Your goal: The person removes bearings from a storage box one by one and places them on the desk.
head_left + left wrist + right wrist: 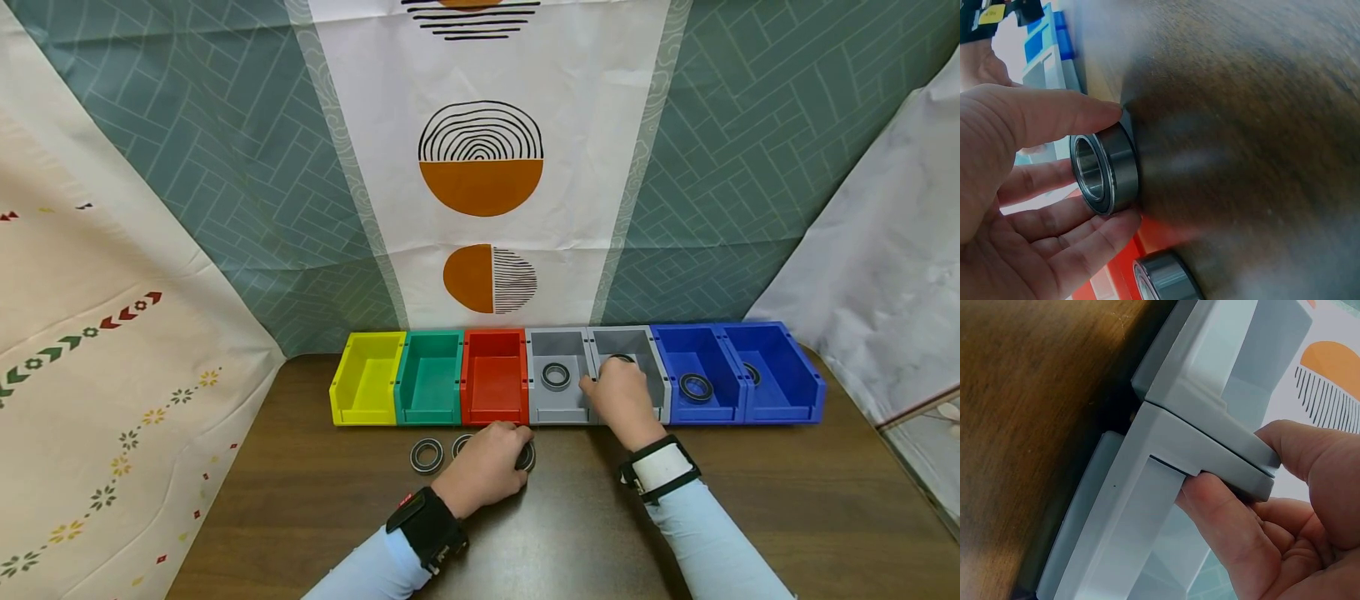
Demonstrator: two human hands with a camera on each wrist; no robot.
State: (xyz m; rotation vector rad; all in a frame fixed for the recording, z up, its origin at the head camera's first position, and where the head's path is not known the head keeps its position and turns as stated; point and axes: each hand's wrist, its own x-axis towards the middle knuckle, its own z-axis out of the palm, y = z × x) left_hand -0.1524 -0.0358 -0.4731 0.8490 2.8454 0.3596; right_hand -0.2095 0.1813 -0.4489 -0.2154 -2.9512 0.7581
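Note:
My left hand [483,467] pinches a ball bearing [1121,165] between thumb and fingers, low over the wooden table in front of the red bin [495,379]. Beside it on the table stands another bearing [1169,275], partly covered by the hand in the head view, and a further bearing [427,456] lies to the left. My right hand [624,400] grips the adjoining side walls [1222,450] of the two grey bins, thumb over the left one and fingers inside the right one. A bearing [622,358] shows behind that hand; the left grey bin [566,407] holds a bearing [556,377].
The row of bins runs along the back of the table [315,517], with a yellow bin [367,379] and a green bin [431,379] at left. Two blue bins [780,412] at right each hold a bearing [696,387]. Cloth hangs behind and at both sides.

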